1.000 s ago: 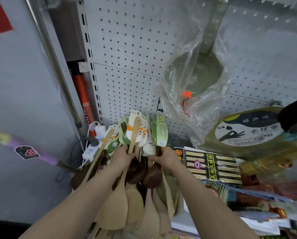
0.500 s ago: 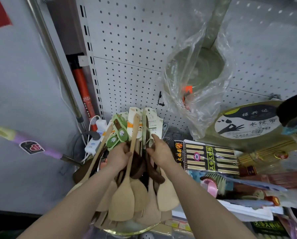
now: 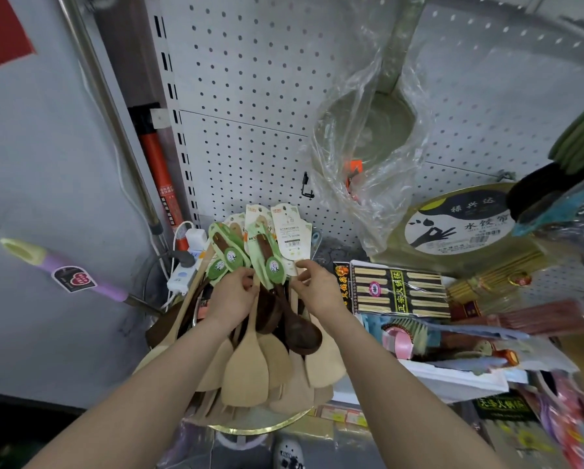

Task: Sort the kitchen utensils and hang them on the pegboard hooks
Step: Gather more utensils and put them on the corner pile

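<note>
Mixed bundle of wooden utensils (image 3: 246,367) held low in front of the pegboard (image 3: 250,96); sorting under way, nothing from this lot hung.
Left hand (image 3: 233,296) curled round the gathered handles, taking the weight. Right hand (image 3: 317,292) pinching one carded handle near the top. Likely risk: drawing one piece out drags its neighbours, since the card tags (image 3: 289,235) overlap and a dark spoon (image 3: 300,336) lies crossed among the pale spatulas, so the fan could slip and spill. One bare hook (image 3: 306,187) close by, crowded by a bagged ladle (image 3: 368,130); a tag hole could miss or tear.
</note>
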`<action>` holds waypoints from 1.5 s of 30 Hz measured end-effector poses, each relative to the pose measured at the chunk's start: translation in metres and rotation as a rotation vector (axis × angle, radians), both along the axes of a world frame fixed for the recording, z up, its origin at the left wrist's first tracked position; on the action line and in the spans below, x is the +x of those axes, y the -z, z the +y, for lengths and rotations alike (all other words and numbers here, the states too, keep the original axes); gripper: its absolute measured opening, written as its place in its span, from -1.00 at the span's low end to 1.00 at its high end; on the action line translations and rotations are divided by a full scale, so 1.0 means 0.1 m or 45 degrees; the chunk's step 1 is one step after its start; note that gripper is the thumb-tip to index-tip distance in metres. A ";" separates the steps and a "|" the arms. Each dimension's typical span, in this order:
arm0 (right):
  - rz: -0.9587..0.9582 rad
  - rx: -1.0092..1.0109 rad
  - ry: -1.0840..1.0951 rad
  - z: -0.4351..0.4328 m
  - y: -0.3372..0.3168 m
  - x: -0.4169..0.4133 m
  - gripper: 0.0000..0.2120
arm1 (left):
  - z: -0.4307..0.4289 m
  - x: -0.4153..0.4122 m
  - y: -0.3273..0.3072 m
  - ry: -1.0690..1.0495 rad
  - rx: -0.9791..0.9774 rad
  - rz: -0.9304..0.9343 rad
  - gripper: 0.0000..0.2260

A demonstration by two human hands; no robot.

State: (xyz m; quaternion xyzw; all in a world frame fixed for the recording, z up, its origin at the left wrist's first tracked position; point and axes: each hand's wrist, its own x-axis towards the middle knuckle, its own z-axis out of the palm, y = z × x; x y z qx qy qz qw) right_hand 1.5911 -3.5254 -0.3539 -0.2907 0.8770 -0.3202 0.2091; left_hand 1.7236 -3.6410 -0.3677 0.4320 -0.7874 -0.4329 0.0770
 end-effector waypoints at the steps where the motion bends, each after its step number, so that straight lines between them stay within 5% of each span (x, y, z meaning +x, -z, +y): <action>1: -0.007 -0.015 -0.005 0.01 -0.05 0.02 -0.64 | 0.02 0.00 -0.05 0.003 -0.002 0.031 -0.66; 24: 0.322 -0.532 0.403 1.76 -1.43 0.21 -0.71 | 1.52 -0.48 -1.48 0.466 -0.067 0.696 -0.71; 45: 0.495 -0.516 1.032 5.92 -1.67 -0.39 -0.74 | 5.56 -1.87 -1.80 1.149 0.142 0.828 -0.74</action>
